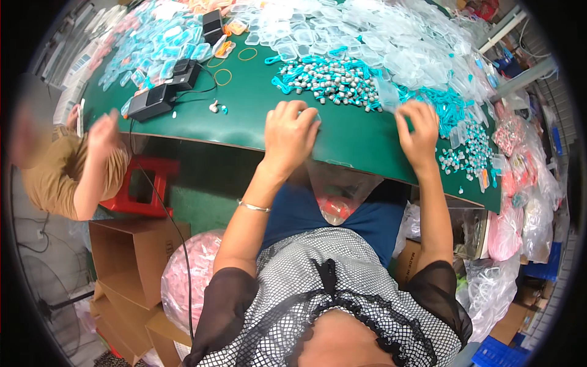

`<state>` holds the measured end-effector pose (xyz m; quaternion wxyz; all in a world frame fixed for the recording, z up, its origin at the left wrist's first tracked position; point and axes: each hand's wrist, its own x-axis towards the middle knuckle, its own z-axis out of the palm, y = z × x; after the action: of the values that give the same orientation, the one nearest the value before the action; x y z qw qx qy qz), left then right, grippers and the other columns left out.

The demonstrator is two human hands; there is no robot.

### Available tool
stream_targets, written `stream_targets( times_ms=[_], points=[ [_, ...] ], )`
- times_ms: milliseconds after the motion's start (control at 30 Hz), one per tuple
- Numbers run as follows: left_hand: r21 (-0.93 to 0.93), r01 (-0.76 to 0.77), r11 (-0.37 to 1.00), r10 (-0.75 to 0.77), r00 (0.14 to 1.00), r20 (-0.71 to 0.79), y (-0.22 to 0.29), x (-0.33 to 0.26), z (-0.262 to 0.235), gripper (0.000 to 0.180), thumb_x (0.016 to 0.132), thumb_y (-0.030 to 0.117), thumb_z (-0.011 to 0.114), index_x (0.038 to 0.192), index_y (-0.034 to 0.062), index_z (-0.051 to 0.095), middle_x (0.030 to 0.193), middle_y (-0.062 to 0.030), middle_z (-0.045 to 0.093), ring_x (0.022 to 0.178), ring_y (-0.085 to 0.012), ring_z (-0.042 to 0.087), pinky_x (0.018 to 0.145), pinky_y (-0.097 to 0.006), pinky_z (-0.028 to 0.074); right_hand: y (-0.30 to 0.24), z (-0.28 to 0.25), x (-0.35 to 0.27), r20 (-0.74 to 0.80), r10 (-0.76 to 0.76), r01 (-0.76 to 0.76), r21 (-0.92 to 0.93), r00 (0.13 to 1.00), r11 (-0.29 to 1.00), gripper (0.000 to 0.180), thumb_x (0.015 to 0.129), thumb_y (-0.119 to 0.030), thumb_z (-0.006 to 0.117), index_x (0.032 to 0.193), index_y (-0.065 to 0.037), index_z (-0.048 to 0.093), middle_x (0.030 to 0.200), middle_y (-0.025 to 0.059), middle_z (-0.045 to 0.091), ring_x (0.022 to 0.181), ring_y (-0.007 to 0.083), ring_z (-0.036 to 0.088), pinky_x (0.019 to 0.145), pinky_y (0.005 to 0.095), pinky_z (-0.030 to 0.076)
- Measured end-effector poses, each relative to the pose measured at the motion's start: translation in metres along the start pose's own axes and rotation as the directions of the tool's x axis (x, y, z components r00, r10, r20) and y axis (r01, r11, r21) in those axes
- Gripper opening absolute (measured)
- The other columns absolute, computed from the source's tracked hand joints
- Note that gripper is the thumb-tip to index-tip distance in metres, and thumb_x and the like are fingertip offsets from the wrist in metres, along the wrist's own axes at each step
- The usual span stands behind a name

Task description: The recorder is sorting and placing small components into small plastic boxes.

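Note:
My left hand (287, 134) is closed above the front edge of the green table, its fingers curled round a small translucent plastic case (317, 117) that they mostly hide. To the right, my right hand (420, 131) has bent fingers, thumb toward fingertips; what they grip, if anything, is hidden. Just beyond its fingertips is a clear plastic case (387, 95). Between and beyond my hands lies a heap of small grey-white pieces with teal cords (336, 82). More teal cords (443, 110) are piled right beside my right hand.
Clear cases (342, 27) cover the table's far side, blue ones (162, 43) the far left. Black devices (151, 102) with a cable stand at left. A co-worker's blurred hand (104, 134) is at far left, near a red stool (150, 186). Cardboard boxes (137, 263) stand below.

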<state>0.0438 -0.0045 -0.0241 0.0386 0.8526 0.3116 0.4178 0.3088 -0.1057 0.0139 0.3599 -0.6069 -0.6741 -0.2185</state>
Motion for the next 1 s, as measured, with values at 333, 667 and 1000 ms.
stream_targets(
  times_ms=[333, 667, 1000],
  points=[
    [0.180, 0.248, 0.952, -0.266, 0.961, 0.081, 0.005, 0.047, 0.035, 0.015, 0.073, 0.023, 0.072, 0.074, 0.0086, 0.070, 0.076, -0.0115, 0.069, 0.076, -0.0314, 0.066, 0.070, -0.046, 0.041, -0.033, -0.025, -0.066, 0.236, 0.077, -0.108, 0.118, 0.969, 0.987, 0.018, 0.074, -0.006, 0.074, 0.091, -0.007, 0.066, 0.097, 0.0061, 0.062, 0.095, 0.0281, 0.059, 0.084, 0.0401, 0.044],
    [0.257, 0.371, 0.892, -0.437, 0.852, 0.287, 0.008, 0.065, 0.038, 0.015, 0.072, 0.012, 0.062, 0.081, 0.0142, 0.073, 0.080, -0.0146, 0.072, 0.081, -0.0346, 0.069, 0.072, -0.047, 0.043, -0.030, -0.021, -0.070, 0.221, 0.116, -0.149, 0.138, 0.968, 0.979, 0.016, 0.076, -0.006, 0.073, 0.092, -0.007, 0.067, 0.099, 0.0060, 0.062, 0.095, 0.0267, 0.059, 0.082, 0.0383, 0.044],
    [0.236, 0.414, 0.879, -0.471, 0.834, 0.288, 0.011, 0.064, 0.036, 0.012, 0.073, 0.012, 0.062, 0.080, 0.0149, 0.072, 0.078, -0.0102, 0.072, 0.079, -0.0321, 0.067, 0.070, -0.046, 0.040, -0.029, -0.018, -0.072, 0.189, 0.131, -0.157, 0.126, 0.973, 0.980, 0.015, 0.077, -0.006, 0.073, 0.091, -0.008, 0.068, 0.096, 0.0047, 0.063, 0.093, 0.0260, 0.060, 0.081, 0.0381, 0.044]
  ],
)
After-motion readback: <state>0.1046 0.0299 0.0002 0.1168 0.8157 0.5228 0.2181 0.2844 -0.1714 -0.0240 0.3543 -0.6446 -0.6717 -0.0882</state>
